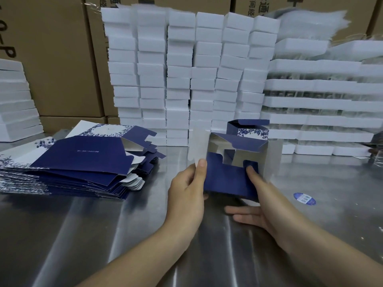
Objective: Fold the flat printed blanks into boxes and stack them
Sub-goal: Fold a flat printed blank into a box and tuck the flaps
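Blanks (pixel 72 162) sit piled far left on my steel worktop (pixel 103 235), brown cartons (pixel 51 59) and white stacks (pixel 186 69) walling the back. My left hand (pixel 186 193) pinches a silver flap of the half-folded box (pixel 230 177), centre. My right hand (pixel 259 208) grips its blue panel, fingers curled. A sticker (pixel 304 198) lies right.

It looks like a packing room in a factory or warehouse. Tall brown corrugated shipping cartons (pixel 62 69) line the back, columns of small white blocks (pixel 180 65) stand stacked before them, and a pile of flat navy-and-white printed card blanks (pixel 78 160) lies on a brushed steel worktable (pixel 93 235).
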### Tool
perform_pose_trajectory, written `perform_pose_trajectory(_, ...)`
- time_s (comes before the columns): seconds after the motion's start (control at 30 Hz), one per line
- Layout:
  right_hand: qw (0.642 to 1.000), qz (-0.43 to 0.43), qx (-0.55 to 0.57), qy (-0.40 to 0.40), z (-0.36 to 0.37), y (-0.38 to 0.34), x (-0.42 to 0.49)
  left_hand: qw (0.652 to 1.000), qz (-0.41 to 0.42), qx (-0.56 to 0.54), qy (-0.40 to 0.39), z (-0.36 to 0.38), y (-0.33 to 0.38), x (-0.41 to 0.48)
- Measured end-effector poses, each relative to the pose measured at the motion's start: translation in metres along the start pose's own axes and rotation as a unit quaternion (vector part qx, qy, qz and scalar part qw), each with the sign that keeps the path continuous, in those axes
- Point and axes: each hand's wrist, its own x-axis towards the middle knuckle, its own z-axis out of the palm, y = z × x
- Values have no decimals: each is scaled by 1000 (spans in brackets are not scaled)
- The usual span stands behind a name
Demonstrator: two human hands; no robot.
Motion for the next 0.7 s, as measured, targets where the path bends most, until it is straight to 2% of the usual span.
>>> perform_pose_trajectory(0.17,997,-65,35,38,-4,2,3,1000,1,24,11,1,-1,-4)
perform_pose_trajectory(0.27,992,-118,-2,49,-3,0,0,997,-71,28,8,-2,-2,-2)
perform_pose_trajectory(0.37,985,-166,-16,38,1,-8,-7,991,-123,-48,-34,-1,-1,-4)
perform_pose_trajectory(0.47,992,-123,30,21,6,-12,-13,983,-133,-120,-28,-1,4,-5)
perform_pose_trajectory(0.57,997,-41,52,-31,11,-15,-20,989,-103,-108,-14,-1,3,-4)
perform_pose_trajectory(0.63,997,1,18,-72,13,-14,-23,992,-88,-94,-20,-2,4,-6)
perform_pose_trajectory(0.7,993,7,-40,-108,13,-12,-25,994,-75,-81,-28,-2,3,-7)
